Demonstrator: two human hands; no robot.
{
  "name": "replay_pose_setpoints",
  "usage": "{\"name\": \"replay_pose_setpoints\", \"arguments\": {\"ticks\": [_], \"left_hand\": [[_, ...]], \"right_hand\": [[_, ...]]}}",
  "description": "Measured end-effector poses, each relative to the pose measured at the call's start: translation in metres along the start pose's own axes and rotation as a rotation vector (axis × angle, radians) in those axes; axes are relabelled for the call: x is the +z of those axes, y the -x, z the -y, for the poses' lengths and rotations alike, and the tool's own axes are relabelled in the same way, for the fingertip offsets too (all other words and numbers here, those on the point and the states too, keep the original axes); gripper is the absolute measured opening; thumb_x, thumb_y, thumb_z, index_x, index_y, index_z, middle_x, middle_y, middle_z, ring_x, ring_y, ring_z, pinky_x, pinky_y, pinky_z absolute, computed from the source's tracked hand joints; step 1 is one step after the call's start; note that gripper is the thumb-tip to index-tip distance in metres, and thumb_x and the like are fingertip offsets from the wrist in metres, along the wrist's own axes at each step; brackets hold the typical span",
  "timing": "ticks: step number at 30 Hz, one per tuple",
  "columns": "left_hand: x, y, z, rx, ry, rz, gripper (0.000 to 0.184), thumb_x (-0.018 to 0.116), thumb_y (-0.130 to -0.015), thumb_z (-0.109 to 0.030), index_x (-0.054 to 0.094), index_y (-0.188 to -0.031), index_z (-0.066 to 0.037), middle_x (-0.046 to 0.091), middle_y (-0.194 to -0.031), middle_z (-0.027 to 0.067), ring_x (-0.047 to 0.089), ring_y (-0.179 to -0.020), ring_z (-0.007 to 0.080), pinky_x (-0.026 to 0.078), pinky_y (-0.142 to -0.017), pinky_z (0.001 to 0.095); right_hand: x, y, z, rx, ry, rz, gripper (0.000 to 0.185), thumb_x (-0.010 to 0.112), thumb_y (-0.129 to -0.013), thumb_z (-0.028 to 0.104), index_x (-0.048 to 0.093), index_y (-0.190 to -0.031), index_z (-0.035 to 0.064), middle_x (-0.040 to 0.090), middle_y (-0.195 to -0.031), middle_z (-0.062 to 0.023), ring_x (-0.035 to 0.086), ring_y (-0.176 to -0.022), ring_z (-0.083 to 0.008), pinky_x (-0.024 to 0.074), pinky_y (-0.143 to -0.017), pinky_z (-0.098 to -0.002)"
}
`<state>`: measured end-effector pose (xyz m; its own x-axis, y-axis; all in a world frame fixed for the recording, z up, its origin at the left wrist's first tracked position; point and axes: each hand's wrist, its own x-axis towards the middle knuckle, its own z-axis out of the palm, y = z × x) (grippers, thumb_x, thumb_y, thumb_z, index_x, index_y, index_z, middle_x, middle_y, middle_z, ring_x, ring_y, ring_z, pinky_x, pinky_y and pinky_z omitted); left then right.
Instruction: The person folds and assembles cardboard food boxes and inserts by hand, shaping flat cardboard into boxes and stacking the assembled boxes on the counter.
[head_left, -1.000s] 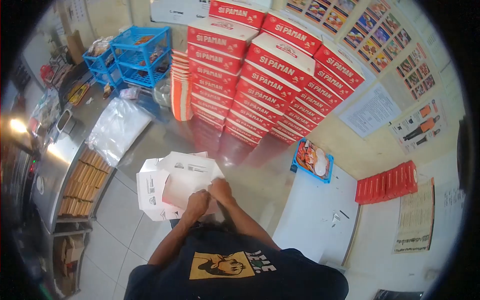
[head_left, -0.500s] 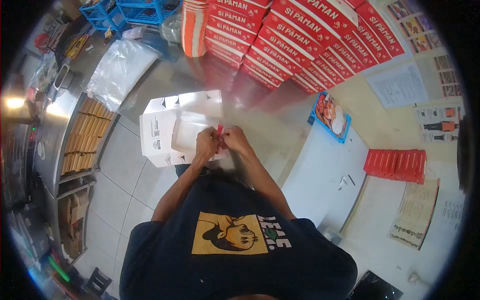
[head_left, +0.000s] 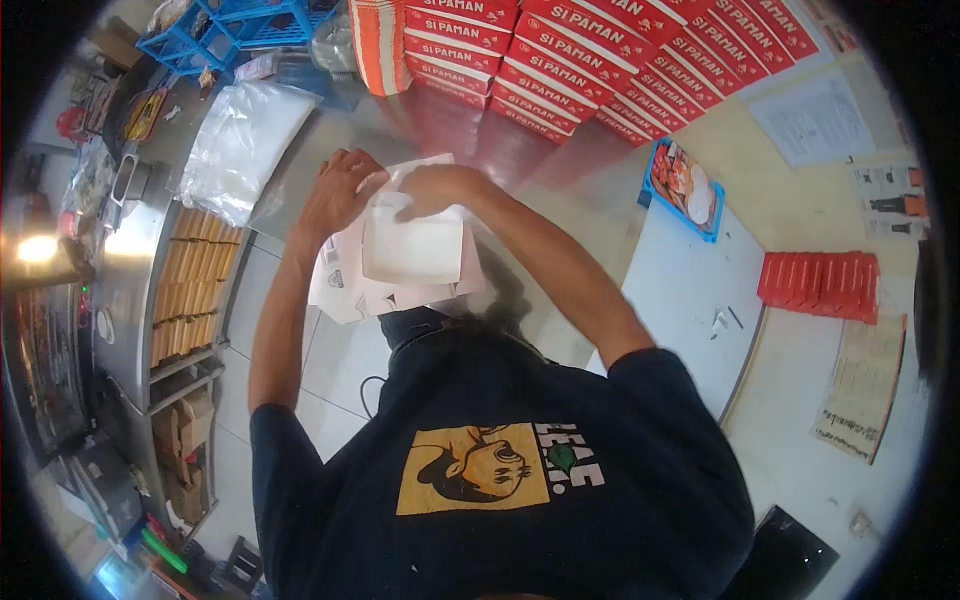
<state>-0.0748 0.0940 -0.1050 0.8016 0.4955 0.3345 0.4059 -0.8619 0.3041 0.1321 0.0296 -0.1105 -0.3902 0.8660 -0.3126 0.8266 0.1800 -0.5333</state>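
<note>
Both our left hand and right hand were at the far edge of the open white carton, above printed cardboard; their grip we couldn't tell. Folding seemed underway, next calling for even pressure.

Both arms reach forward from the dark short sleeves, forearms bare. The left forearm runs nearly straight ahead; the right forearm slants inward across the front. The left grip shows its back, fingers bent at the knuckles. The right grip lies near it, fingers pointing left, thumb angled back toward the torso.
</note>
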Motion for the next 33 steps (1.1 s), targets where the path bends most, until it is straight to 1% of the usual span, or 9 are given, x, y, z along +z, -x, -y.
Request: {"name": "replay_pose_setpoints", "arguments": {"ticks": [4,6,10,14,16,19,24,29,33], "left_hand": [[0.002,0.02,0.022,-0.033,0.229,0.288,0.031,0.056,-0.1,-0.031,0.071,-0.099,-0.004,0.066,-0.094,0.0147,0.062,-0.089,0.0342,0.05,-0.082,0.0441],[-0.006,0.023,0.018,0.055,0.179,0.28,0.029,0.059,-0.098,-0.03,0.072,-0.096,-0.004,0.066,-0.09,0.013,0.063,-0.086,0.033,0.051,-0.077,0.043],[-0.023,0.021,0.007,0.252,0.013,0.131,0.02,0.07,-0.089,-0.024,0.073,-0.087,-0.005,0.067,-0.079,0.0073,0.065,-0.076,0.029,0.053,-0.067,0.0417],[-0.006,0.03,0.003,0.181,-0.035,0.181,0.012,0.071,-0.086,-0.023,0.073,-0.091,-0.013,0.071,-0.092,0.0023,0.066,-0.086,0.0246,0.054,-0.078,0.0397],[0.028,0.045,0.006,0.076,0.028,-0.143,0.013,0.071,-0.085,-0.021,0.074,-0.095,-0.014,0.07,-0.096,0.0011,0.064,-0.094,0.0253,0.053,-0.084,0.0413],[0.083,0.071,-0.003,-0.382,0.242,-0.309,0.036,0.074,-0.088,-0.028,0.067,-0.119,-0.01,0.061,-0.123,0.0144,0.058,-0.11,0.0349,0.05,-0.092,0.0405],[0.101,0.064,-0.055,-0.87,0.681,-0.47,0.044,0.062,-0.098,-0.04,0.062,-0.125,-0.005,0.056,-0.126,0.0156,0.058,-0.106,0.0265,0.05,-0.083,0.0359],[0.099,0.068,-0.071,-0.981,0.705,-0.415,0.049,0.06,-0.1,-0.038,0.058,-0.135,-0.004,0.06,-0.13,0.0207,0.059,-0.097,0.0238,0.049,-0.082,0.0344],[0.109,0.087,-0.07,-0.843,0.864,-0.27,0.063,0.048,-0.104,-0.033,0.031,-0.155,-0.001,0.047,-0.15,0.02,0.045,-0.139,0.0356,0.038,-0.111,0.0411]], "right_hand": [[-0.008,-0.004,0.014,-0.046,0.187,-0.046,0.032,0.068,-0.085,0.033,0.075,-0.093,0.0031,0.071,-0.096,-0.0191,0.069,-0.092,-0.0382,0.0544,-0.08,-0.0493],[-0.012,0.012,0.019,-0.162,0.221,-0.209,0.038,0.062,-0.088,0.038,0.075,-0.081,0.0026,0.07,-0.075,-0.0189,0.07,-0.074,-0.0394,0.0555,-0.069,-0.0491],[-0.04,0.042,0.036,-0.3,0.345,-0.167,0.028,0.064,-0.087,0.032,0.074,-0.08,0.0066,0.068,-0.074,-0.0186,0.068,-0.068,-0.0368,0.0536,-0.066,-0.0489],[-0.033,0.057,-0.001,-0.237,0.345,-0.226,0.03,0.061,-0.09,0.031,0.075,-0.089,0.0049,0.069,-0.088,-0.0192,0.068,-0.086,-0.0388,0.0542,-0.073,-0.0489],[-0.002,0.061,-0.039,-0.182,0.385,-0.349,0.028,0.059,-0.092,0.027,0.074,-0.092,0.0037,0.069,-0.097,-0.0203,0.067,-0.093,-0.0384,0.0541,-0.076,-0.0481],[0.05,0.062,-0.078,0.241,0.337,-0.312,0.026,0.057,-0.093,0.023,0.073,-0.095,0.002,0.065,-0.11,-0.0208,0.063,-0.103,-0.0385,0.0535,-0.08,-0.0469],[0.106,0.056,-0.062,0.485,-0.521,-0.773,0.028,0.053,-0.096,0.02,0.068,-0.094,-0.0036,0.064,-0.097,-0.0283,0.064,-0.091,-0.0448,0.0507,-0.08,-0.0519],[0.137,0.05,-0.062,0.631,-0.65,-0.833,0.028,0.054,-0.096,0.021,0.066,-0.107,-0.0026,0.061,-0.101,-0.0289,0.063,-0.094,-0.0452,0.0509,-0.086,-0.0506],[0.139,0.057,-0.055,0.579,-0.558,-0.701,0.041,0.054,-0.098,0.026,0.056,-0.12,-0.0081,0.056,-0.122,-0.0231,0.058,-0.117,-0.0372,0.0458,-0.101,-0.043]]}}
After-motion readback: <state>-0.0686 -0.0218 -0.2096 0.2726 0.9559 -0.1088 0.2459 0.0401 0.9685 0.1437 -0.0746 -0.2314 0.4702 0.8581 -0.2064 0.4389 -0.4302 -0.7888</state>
